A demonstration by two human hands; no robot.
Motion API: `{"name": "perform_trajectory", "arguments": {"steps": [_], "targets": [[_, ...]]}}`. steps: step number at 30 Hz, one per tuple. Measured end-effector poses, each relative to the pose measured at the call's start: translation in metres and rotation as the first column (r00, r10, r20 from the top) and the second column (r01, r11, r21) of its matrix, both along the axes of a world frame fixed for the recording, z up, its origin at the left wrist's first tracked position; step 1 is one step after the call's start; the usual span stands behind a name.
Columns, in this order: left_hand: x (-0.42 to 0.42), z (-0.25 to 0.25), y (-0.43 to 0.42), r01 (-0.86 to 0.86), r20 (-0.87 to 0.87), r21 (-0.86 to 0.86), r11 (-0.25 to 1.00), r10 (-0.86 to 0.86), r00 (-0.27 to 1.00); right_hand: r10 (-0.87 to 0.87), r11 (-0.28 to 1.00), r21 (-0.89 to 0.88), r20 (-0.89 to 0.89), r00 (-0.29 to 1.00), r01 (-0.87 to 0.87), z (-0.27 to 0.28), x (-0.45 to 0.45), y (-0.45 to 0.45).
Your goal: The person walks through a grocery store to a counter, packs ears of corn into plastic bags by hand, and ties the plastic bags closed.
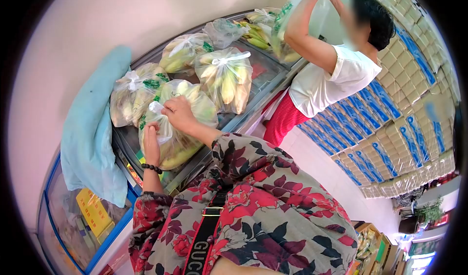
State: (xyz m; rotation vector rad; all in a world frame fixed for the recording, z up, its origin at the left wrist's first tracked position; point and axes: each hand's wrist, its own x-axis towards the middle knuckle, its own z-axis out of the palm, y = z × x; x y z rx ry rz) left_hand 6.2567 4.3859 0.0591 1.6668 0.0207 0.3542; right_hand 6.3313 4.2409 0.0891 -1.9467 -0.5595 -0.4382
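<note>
A clear plastic bag of corn lies on the glass-topped freezer right in front of me. My right hand is closed, its fingers pinching the bag's gathered white top. Just below it, my left hand, with a dark bead bracelet at the wrist, is closed on the plastic near the bag's neck. Whether a knot is there I cannot tell. Tied bags of corn sit close around: one at the left, one behind and one at the right.
A co-worker in a white top stands at the right, lifting another corn bag with raised hands. A light-blue cloth drapes over the freezer's left end. Behind the co-worker are stacked wrapped packs. A blue-edged freezer stands lower left.
</note>
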Motion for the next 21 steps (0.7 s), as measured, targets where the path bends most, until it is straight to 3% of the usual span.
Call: {"name": "perform_trajectory", "arguments": {"steps": [1,2,3,4,5,7,8,11,12,14,15,17,18,20,21], "targets": [[0.003,-0.006,-0.001,-0.062,0.109,0.279,0.958,0.032,0.994,0.099,0.994,0.055,-0.039,0.994,-0.096,0.003,0.000,-0.002],[0.007,-0.013,-0.002,-0.149,0.222,0.526,0.837,0.034,0.975,0.200,0.975,0.114,-0.072,0.977,-0.191,0.014,-0.004,-0.004],[0.012,-0.020,-0.002,-0.252,0.326,0.720,0.647,0.005,0.945,0.256,0.958,0.137,-0.012,0.966,-0.252,0.025,-0.009,-0.003],[0.017,-0.034,-0.001,-0.241,0.309,0.786,0.569,-0.023,0.951,0.309,0.937,0.159,0.050,0.950,-0.313,0.050,-0.019,-0.002],[0.025,-0.041,-0.005,-0.262,0.322,0.739,0.621,0.017,0.947,0.359,0.911,0.174,0.110,0.927,-0.374,0.067,-0.028,-0.004],[0.038,-0.052,-0.011,-0.290,0.316,0.644,0.708,0.099,0.943,0.434,0.871,0.255,0.002,0.901,-0.420,0.074,-0.026,-0.004],[0.038,-0.047,-0.006,-0.285,0.290,0.724,0.628,0.097,0.952,0.470,0.847,0.303,-0.046,0.882,-0.435,0.074,-0.025,-0.004],[0.048,-0.031,-0.007,-0.239,0.272,0.708,0.664,0.056,0.961,0.510,0.857,0.020,0.104,0.854,-0.514,0.056,-0.015,-0.012],[0.046,-0.033,-0.002,-0.286,0.346,0.766,0.576,0.007,0.938,0.474,0.879,0.002,0.082,0.876,-0.476,0.045,-0.012,-0.013],[0.037,-0.022,0.004,-0.093,0.097,0.781,0.618,0.028,0.995,0.386,0.923,-0.036,0.054,0.921,-0.384,0.015,0.003,-0.016],[0.034,-0.015,0.004,0.002,-0.024,0.771,0.637,0.026,0.999,0.346,0.924,-0.189,0.049,0.937,-0.331,0.002,0.008,-0.021],[0.029,-0.015,0.008,-0.114,0.137,0.781,0.614,0.011,0.991,0.254,0.856,-0.474,0.042,0.966,-0.204,-0.031,0.006,-0.028],[0.026,-0.010,0.009,-0.158,0.216,0.777,0.609,-0.022,0.976,0.228,0.841,-0.524,0.111,0.967,-0.138,-0.046,0.006,-0.029],[0.017,-0.007,0.014,-0.108,0.153,0.685,0.720,0.003,0.988,0.194,0.795,-0.606,0.243,0.950,-0.007,-0.069,0.010,-0.027],[0.009,-0.008,0.021,-0.089,0.118,0.633,0.769,0.018,0.993,0.213,0.782,-0.617,0.131,0.968,-0.089,-0.063,0.012,-0.028]]}}
